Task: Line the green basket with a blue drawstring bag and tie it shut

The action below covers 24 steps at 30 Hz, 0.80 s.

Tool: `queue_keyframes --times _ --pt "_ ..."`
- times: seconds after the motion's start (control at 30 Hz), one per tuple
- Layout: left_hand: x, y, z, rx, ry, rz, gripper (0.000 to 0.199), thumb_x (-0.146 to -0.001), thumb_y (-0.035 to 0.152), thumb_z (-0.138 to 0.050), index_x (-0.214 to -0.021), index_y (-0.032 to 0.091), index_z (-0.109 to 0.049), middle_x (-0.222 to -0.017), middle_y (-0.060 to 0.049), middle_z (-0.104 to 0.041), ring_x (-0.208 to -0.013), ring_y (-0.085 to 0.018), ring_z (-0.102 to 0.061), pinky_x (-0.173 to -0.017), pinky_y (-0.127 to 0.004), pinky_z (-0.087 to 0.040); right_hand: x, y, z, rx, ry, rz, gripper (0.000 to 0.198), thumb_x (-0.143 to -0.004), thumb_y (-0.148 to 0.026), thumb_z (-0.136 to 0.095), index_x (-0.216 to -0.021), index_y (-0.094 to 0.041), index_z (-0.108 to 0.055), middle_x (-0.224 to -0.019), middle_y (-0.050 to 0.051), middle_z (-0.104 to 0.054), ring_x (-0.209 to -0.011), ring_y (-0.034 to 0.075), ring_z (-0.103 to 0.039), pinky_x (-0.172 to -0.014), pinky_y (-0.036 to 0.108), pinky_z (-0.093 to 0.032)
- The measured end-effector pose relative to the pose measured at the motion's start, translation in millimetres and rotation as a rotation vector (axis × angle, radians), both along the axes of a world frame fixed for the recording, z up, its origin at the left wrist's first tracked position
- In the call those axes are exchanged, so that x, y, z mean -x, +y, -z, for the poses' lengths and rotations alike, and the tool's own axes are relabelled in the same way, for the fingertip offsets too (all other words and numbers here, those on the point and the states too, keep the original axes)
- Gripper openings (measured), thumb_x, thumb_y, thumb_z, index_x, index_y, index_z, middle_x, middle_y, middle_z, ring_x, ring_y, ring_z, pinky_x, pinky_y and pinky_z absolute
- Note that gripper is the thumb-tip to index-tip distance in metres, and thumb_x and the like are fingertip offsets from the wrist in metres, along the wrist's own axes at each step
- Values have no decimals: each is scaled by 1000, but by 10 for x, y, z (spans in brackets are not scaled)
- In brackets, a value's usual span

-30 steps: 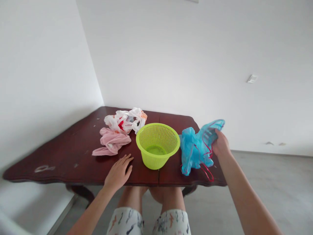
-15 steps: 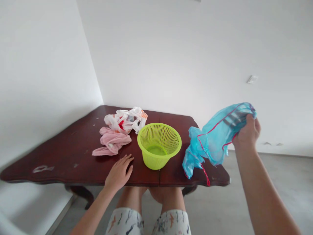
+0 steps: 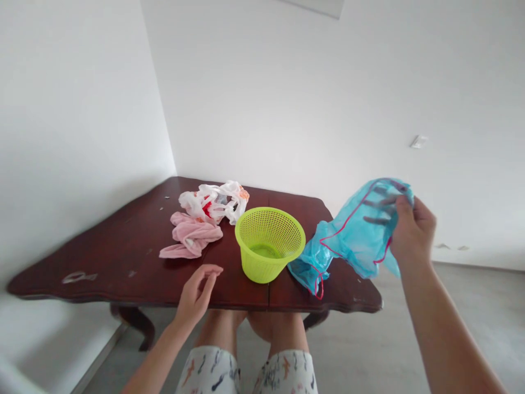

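Note:
At the table's right end, my right hand (image 3: 412, 227) grips the rim of a thin blue plastic bag (image 3: 348, 238) with a red drawstring. Its fingers show dark and spread through the film, the thumb outside. The bag's lower end rests on the table beside a lime-green perforated plastic basket (image 3: 262, 268), which stands upright with nothing seen in it. My left hand (image 3: 197, 293) hovers at the front edge, left of the basket, holding nothing, its fingers slightly bent and thumb apart. Beyond it lies a crumpled pink cloth (image 3: 191, 235), touching a crumpled white plastic bag (image 3: 213, 202) with red and orange print.
The dark red-brown wooden table (image 3: 123, 246) has a wavy edge and a seam behind the basket. White walls stand behind it and at the left. A white switch (image 3: 419, 142) is on the back wall. My knees are under the front edge.
My left hand has lifted from the tabletop and its fingers have bent. My right hand has moved slightly left and down with the blue bag, whose lower end now lies against the basket.

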State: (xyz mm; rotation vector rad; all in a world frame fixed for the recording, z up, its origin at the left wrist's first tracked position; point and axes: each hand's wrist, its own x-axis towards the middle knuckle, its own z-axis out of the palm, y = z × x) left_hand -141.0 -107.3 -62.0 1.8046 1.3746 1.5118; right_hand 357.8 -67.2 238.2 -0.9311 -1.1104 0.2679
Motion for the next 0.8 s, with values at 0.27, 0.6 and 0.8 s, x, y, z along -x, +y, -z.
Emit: queue_keyframes --times 0.27,0.6,0.8 --pt "-936 -681 -1173 -81 -32 500 82 -102 68 -88 -167 26 -60 -165 -21 -68 -146 -39 -70 -120 -53 -63 1497 -1283 681 -63 -750 -370 14 -110 -20 -69 -99 -24 -77 -117 12 -80 -98 25 -77 -84 38 -69" --pt "-692 -1132 -722 34 173 578 9 -106 29 -81 -113 29 -86 -127 -10 -88 -110 -31 -82 -106 -45 -68 1736 -2146 2259 78 -433 -406 9 -109 -23 -65 -107 -29 -72 -101 7 -78 -82 26 -76 -73 37 -63" --pt "-520 -1336 -193 368 -94 479 95 -115 63 -73 -191 35 -23 -188 -26 -47 -159 -41 -68 -125 -59 -65 1568 -2371 2433 124 -376 -279 13 -111 -26 -68 -102 -29 -77 -79 1 -75 -65 21 -69 -62 28 -58"
